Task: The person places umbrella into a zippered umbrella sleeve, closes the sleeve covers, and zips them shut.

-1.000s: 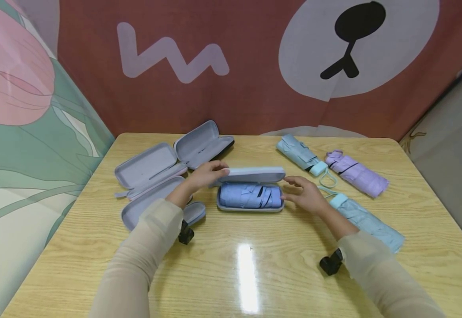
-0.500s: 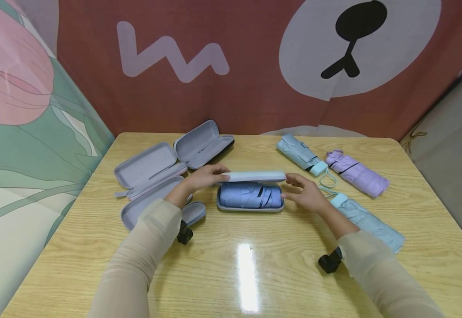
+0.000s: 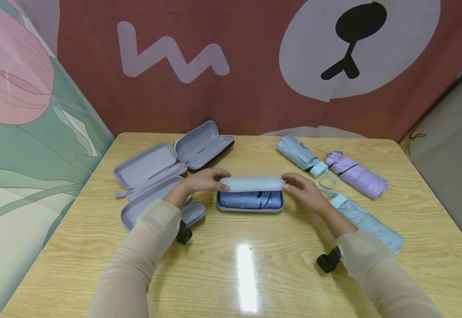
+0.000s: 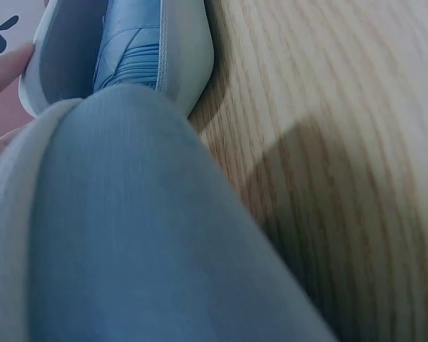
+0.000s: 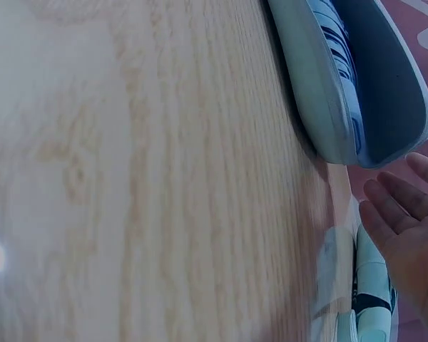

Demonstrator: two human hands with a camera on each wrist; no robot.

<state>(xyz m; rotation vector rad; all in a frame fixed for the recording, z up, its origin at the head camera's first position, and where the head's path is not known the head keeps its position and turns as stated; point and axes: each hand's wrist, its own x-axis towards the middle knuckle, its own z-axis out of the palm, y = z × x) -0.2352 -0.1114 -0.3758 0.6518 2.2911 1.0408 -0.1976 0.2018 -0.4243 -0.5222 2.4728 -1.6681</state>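
Note:
A light blue hard-shell case (image 3: 250, 211) stands mid-table with a folded blue umbrella (image 3: 250, 201) lying in it. Its lid (image 3: 250, 183) tilts forward over the umbrella, leaving a gap at the front. My left hand (image 3: 204, 180) pinches the lid's left end, thumb in front and fingers on top. At the opposite end, my right hand (image 3: 304, 192) has its thumb and fingertips right at the lid's corner. The right wrist view shows that hand (image 5: 406, 221) with extended fingers beside the lid's edge. In the left wrist view, a sleeve (image 4: 128, 214) covers most of the hand.
Several open grey-lined cases, such as one with a dark shell (image 3: 200, 148) and a pale one (image 3: 147, 168), lie at the left, partly behind my left forearm. On the right are two light blue folded umbrellas (image 3: 296, 152) and a purple one (image 3: 355, 174). A curtain hangs behind the table.
The lid has swung forward and down over the blue umbrella, so its outer face now shows instead of its lining. Both hands have moved slightly with it.

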